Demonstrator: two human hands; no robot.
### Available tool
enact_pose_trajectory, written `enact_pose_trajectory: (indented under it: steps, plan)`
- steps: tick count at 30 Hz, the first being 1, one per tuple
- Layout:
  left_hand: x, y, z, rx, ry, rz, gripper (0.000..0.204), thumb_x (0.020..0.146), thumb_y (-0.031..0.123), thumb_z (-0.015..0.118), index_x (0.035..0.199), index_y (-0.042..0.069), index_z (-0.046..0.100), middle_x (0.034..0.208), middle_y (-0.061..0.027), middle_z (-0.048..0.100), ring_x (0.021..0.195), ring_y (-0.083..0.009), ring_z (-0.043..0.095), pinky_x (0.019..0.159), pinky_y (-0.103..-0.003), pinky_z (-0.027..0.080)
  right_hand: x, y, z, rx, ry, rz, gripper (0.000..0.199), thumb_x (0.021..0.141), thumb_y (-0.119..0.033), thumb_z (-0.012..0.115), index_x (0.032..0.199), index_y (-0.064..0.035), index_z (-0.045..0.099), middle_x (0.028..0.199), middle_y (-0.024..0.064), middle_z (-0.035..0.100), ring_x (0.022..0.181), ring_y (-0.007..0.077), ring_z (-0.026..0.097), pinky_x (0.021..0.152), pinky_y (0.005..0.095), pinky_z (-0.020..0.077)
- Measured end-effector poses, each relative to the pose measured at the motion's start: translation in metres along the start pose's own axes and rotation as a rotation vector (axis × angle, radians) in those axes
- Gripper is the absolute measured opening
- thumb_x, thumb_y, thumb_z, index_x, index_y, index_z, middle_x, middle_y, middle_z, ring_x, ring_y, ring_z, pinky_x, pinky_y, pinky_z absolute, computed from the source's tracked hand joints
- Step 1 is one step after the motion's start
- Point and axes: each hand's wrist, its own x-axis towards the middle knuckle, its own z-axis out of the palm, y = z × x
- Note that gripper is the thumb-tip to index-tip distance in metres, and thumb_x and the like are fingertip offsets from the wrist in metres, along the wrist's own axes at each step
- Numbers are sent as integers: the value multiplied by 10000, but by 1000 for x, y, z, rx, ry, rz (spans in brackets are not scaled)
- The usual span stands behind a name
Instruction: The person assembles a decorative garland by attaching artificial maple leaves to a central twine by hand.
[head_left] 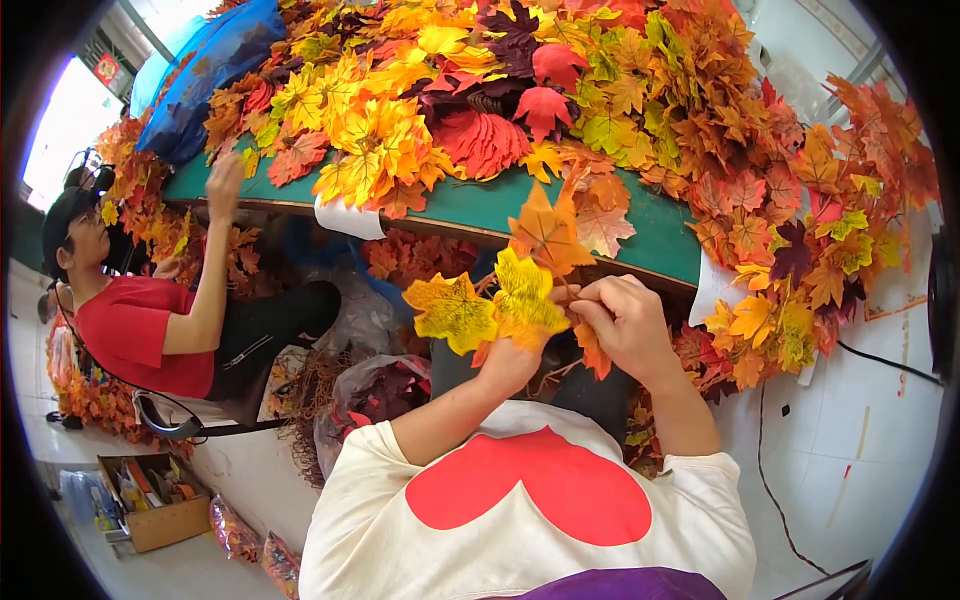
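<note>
In front of my chest, above my lap, is a spray of artificial maple leaves with a yellow-green leaf (526,285), a golden leaf (455,310) and an orange leaf (550,232). My left hand (515,362) is closed round its lower part, the fingers partly hidden behind the leaves. Thumb and fingertips of my right hand (625,318) pinch at the stems right beside it; the exact spot is covered by the fingers. A small orange-red leaf (592,350) hangs under the right fingers.
Heaps of red, yellow and orange leaves (370,140) cover the green table (655,225). A co-worker in a red shirt (125,335) sits at left, one hand raised. Dark red leaves fill a plastic bag (375,390) beside me. A cardboard box (165,520) and a cable (765,480) lie on the floor.
</note>
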Motion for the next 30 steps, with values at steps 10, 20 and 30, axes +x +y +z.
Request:
enact_pose_trajectory:
  steps: [10,20,30]
  plan:
    - [-20,-4,-12,425,179,175,418,832,-25,539,1236,70,490,818,-3,603,662,-42,530,600,-201,446,11,-12,21,80,-57,36,121,722,-106,644,698,-8,577,681,103,592,624,266,541,590,325,424]
    - [-28,25,-34,-632,316,-400,184,862,95,543,1032,60,483,828,-14,561,713,-94,567,680,-258,496,52,23,51,535,-534,263,132,792,-122,623,780,9,614,678,33,612,628,63,543,574,223,443]
    - [-13,28,-56,-950,450,-375,100,883,120,526,963,61,524,937,-52,606,786,-112,593,700,-229,511,94,32,83,395,-174,-78,145,780,-123,620,874,-13,605,900,123,602,816,221,587,712,287,458]
